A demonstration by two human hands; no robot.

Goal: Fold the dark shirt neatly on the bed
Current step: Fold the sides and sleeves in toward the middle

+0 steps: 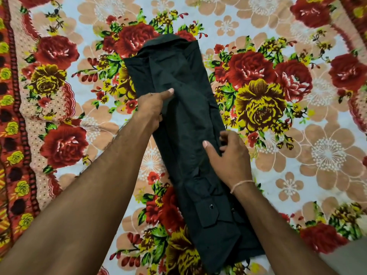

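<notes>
The dark shirt [184,116] lies on the flowered bed as a long narrow strip, collar at the far end and both sides folded in, with a buttoned cuff showing near the close end. My left hand [153,106] sits at the strip's left edge, thumb stretched flat on the cloth and fingers curled round the edge. At the right edge, about halfway down, my right hand [228,153] has its thumb on top of the shirt and its fingers curled at the folded edge.
The flowered bedsheet [278,155] with red and yellow roses covers the whole bed. A red patterned border runs down its left side [14,116]. The bed's edge shows at the bottom right corner [349,255].
</notes>
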